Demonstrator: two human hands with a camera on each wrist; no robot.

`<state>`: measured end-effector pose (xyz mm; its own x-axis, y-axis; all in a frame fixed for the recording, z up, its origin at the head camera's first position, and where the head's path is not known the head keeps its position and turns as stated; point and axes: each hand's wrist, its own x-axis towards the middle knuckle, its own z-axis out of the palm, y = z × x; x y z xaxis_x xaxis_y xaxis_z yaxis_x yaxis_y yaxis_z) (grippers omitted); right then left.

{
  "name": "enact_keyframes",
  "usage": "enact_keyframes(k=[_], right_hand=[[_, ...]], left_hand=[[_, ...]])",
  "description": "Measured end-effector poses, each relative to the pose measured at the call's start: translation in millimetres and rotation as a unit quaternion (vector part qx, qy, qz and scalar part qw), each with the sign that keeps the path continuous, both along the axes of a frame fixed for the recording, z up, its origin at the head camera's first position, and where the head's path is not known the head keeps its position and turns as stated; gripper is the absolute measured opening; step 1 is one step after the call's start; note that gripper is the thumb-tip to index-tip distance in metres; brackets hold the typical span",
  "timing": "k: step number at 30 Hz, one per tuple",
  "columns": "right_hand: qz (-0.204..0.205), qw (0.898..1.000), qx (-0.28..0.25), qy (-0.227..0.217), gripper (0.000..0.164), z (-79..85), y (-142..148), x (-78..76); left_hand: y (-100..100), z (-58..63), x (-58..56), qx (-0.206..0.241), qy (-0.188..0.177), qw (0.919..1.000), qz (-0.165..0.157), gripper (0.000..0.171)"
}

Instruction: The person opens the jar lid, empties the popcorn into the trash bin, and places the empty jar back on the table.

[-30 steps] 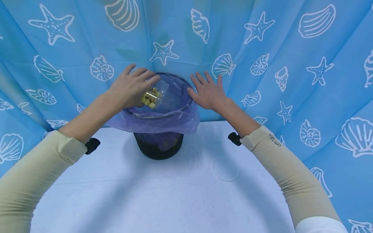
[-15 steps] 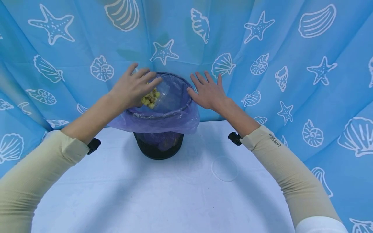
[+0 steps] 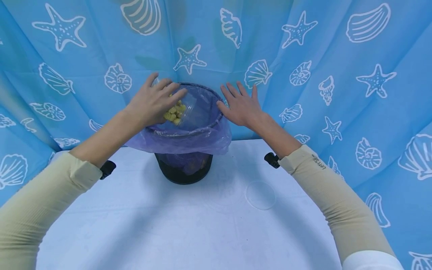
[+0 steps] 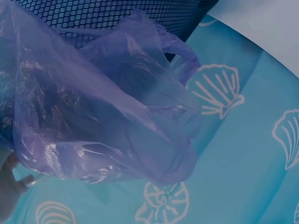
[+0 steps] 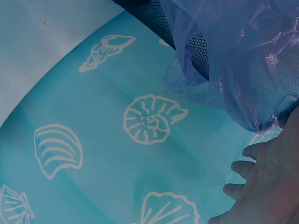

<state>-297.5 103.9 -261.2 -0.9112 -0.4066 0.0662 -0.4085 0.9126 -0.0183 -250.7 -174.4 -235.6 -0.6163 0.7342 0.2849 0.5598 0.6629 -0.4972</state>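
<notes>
In the head view, my left hand point(image 3: 152, 102) grips a clear plastic tub point(image 3: 189, 107) and tilts it over the mouth of a black mesh wastebasket point(image 3: 183, 174). Several yellow, popcorn-like chunks point(image 3: 175, 112) lie in the tub; the back of the hand hides part of it. A purple plastic bag point(image 3: 199, 141) lines the basket and folds down over its rim. At the rim's right side is my right hand point(image 3: 241, 106), fingers straight and spread, thumb touching the edge. The left wrist view catches only fingertips point(image 4: 14, 179) beside the bag; the right wrist view shows straight fingers next to it.
A thin, clear round disc point(image 3: 260, 195), like a lid, lies on the white table point(image 3: 209, 232) right of the basket. Directly behind the basket hangs a blue curtain point(image 3: 209, 33) printed with white shells and starfish.
The yellow chunks have shifted and tumbled inside the tub. My left hand has moved very slightly, still holding the tub tilted. The right hand stays at the rim.
</notes>
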Motion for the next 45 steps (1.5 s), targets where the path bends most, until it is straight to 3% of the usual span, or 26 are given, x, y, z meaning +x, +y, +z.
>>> enact_keyframes(k=[32,45], right_hand=[[-0.001,1.0,-0.002,-0.002,0.066,-0.5,0.8,-1.0],[-0.003,1.0,-0.003,-0.004,0.065,-1.0,0.1,-1.6]], left_hand=[[-0.4,-2.0,0.3,-0.005,-0.005,0.9999,0.012,0.106],[4.5,-5.6,-2.6,-0.04,-0.008,0.999,0.017,0.102]])
